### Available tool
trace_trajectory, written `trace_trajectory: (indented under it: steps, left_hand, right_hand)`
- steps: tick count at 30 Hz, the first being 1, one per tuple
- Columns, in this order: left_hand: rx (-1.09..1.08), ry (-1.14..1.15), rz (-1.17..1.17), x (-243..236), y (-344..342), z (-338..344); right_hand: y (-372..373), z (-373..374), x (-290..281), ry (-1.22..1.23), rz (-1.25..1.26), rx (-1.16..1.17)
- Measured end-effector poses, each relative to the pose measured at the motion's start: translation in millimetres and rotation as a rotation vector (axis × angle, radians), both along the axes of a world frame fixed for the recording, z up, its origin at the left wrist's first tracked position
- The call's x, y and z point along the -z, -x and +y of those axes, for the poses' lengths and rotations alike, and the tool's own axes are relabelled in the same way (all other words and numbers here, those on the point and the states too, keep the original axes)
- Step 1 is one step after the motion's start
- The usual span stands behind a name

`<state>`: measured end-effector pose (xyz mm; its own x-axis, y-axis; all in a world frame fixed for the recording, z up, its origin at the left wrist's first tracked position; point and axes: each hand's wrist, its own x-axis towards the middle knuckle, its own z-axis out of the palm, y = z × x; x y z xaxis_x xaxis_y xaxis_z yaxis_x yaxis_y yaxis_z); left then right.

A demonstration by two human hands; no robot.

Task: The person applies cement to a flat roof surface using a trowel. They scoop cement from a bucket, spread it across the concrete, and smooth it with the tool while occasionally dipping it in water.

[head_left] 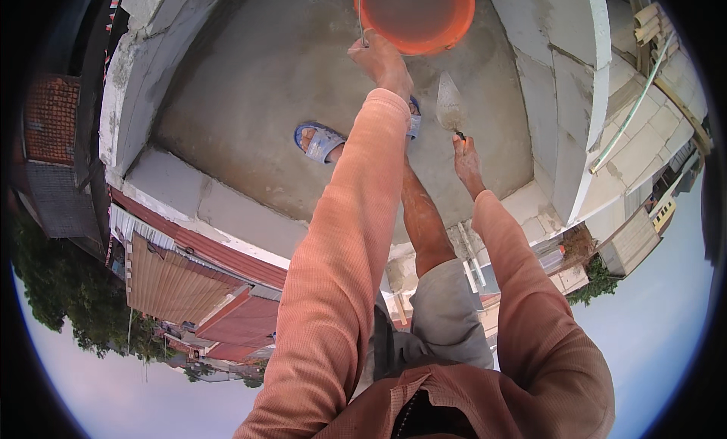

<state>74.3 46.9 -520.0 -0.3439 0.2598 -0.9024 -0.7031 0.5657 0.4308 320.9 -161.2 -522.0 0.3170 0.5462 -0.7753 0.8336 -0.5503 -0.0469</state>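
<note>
Though seemingly grimy, pointed trowel (450,106)

Blue sandals (326,143) stand on the grey concrete floor (227,109)

The bucket (460,31) is orange, its contents (416,11) dull grey-brown; the trowel (450,104) has a mottled silver-grey blade and black handle. Sleeves (344,204) are salmon-pink, finely ribbed; shorts (452,310) grey; sandals (322,141) blue with paler, speckled straps. Floor (219,128) reads mottled grey-brown, block walls (564,98) pale grey, one roof (174,280) tan-striped, another (51,117) orange-brown gridded.
</note>
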Motion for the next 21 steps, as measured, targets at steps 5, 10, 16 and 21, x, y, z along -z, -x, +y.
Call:
trace_trajectory:
  steps: [5,10,16,21]
  left_hand:
    - [0.036,-0.268,-0.121,-71,-32,23]
    - [-0.076,-0.187,-0.074,-121,22,11]
    - [-0.148,-0.097,0.077,-191,88,-89]
    - [-0.184,0.091,0.267,-181,131,-145]
  right_hand:
    - [-40,-12,-7,-0.155,-0.038,0.212]
    - [-30,16,-12,0.015,0.181,0.061]
    - [40,52,33,0.047,0.283,-0.562]
    - [95,103,99,-0.005,0.240,-0.986]
